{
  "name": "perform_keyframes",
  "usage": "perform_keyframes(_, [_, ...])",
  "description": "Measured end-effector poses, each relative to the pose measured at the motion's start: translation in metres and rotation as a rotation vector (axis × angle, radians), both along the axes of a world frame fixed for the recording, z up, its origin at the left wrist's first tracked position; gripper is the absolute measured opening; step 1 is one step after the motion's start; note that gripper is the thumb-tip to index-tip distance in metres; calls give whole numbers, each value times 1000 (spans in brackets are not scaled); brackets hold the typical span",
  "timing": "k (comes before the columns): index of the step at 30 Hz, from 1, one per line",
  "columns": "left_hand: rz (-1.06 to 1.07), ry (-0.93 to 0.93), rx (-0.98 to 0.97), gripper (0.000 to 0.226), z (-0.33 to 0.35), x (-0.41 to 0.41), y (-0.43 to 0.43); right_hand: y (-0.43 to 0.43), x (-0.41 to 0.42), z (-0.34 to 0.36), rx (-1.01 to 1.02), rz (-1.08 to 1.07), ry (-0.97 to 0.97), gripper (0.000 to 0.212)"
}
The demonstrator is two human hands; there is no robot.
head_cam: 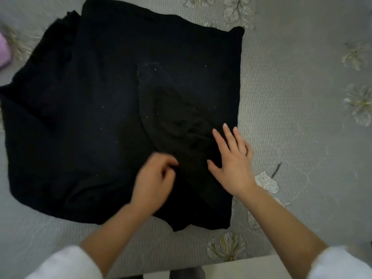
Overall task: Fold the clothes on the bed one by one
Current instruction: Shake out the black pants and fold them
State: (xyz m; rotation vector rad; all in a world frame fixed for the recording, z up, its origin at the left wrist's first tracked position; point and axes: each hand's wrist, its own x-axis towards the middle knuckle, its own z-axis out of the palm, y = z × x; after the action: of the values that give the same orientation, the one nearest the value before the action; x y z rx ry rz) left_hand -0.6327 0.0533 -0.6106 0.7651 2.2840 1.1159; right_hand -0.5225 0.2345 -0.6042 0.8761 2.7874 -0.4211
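Smoothing black garment (90,101) on bed (285,101): right hand (233,160) pressed flat, anchoring cloth; left hand (155,178) pinched crease, likely tugging straight.

One black garment (90,117) lies on one bed (291,117); whether the duller patch at its lower middle is a second piece cannot be told. Two hands are in frame, a left hand (155,178) and a right hand (233,160), with two white sleeves (66,264). One pink item (4,51) shows at the left edge and one pale ledge (241,268) at the bottom. At least eight leaf prints (227,246) are scattered over the bedspread.
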Motion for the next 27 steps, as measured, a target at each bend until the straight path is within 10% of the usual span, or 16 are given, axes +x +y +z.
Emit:
perform_keyframes(9, [530,-425,-125,69,4,-147,85,-39,-17,-16,190,318,-141,78])
perform_keyframes(14, [529,-1159,142,33,22,-178,102,-38,-28,-18,152,267,-147,77])
perform_keyframes(19, [628,-1003,432,41,22,-201,94,-37,-31,-19,100,250,-148,80])
perform_keyframes(27, [601,-480,-56,53,-11,-231,60,-40,-47,-20,-52,151,-145,66])
